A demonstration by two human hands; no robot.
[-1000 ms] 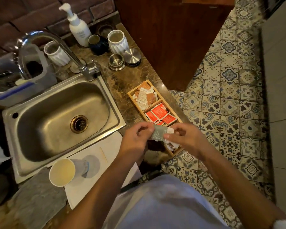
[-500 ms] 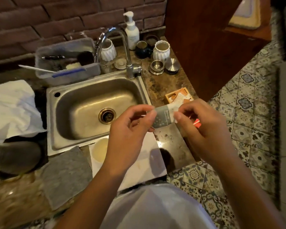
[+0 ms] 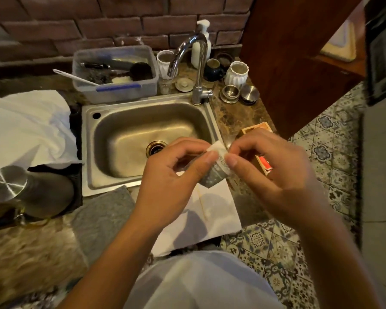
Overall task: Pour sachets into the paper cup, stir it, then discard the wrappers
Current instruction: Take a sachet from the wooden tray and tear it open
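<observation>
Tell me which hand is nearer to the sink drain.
Left. The left hand sits just right of the sink drain, its knuckles almost over it in this view. The right hand is farther right, above the counter edge, pinching the same sachet.

1. You have two hands in view: left hand (image 3: pixel 172 175), right hand (image 3: pixel 276 172).
2. One sachet (image 3: pixel 216 172) between them.
3. One sink (image 3: pixel 143 139).
4. Two white ribbed cups (image 3: pixel 236 73).
5. One soap dispenser (image 3: pixel 198 50).
</observation>
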